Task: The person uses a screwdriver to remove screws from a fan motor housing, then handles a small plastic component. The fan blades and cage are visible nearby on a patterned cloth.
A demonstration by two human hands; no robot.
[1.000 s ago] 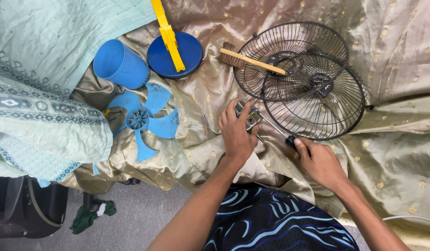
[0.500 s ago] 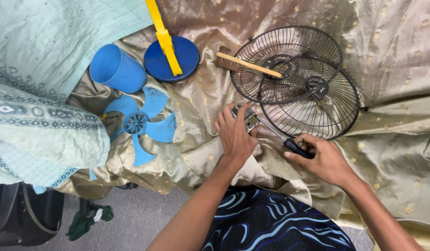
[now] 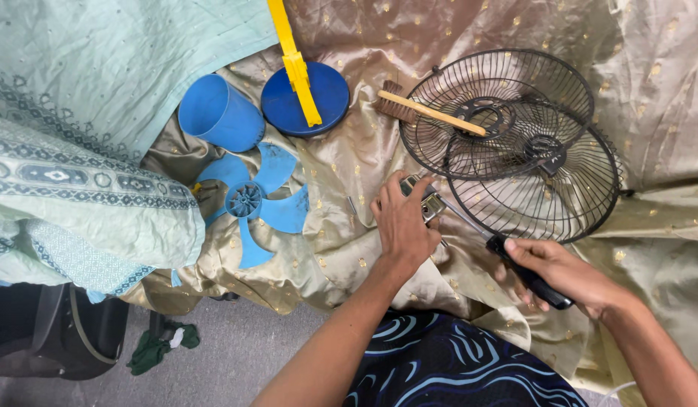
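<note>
A small metal part [image 3: 430, 202] lies near the front edge of the gold cloth [image 3: 665, 45], just in front of the two wire fan guards [image 3: 515, 143]. The left hand [image 3: 400, 222] is pressed down on it, fingers curled over its near side and gripping it. The right hand [image 3: 567, 271] is closed around the black handle of a screwdriver [image 3: 526, 271], whose shaft slants up to the metal part. A wooden brush [image 3: 424, 113] rests across the rim of the rear guard. Left of the hands lies a blue fan blade [image 3: 255, 200], with a blue cup [image 3: 217, 113] on its side and a blue round base [image 3: 304, 98] carrying a yellow bar [image 3: 296, 64] towards the cloth's back edge. A pale green patterned fabric [image 3: 78, 151] covers the left side.
</note>
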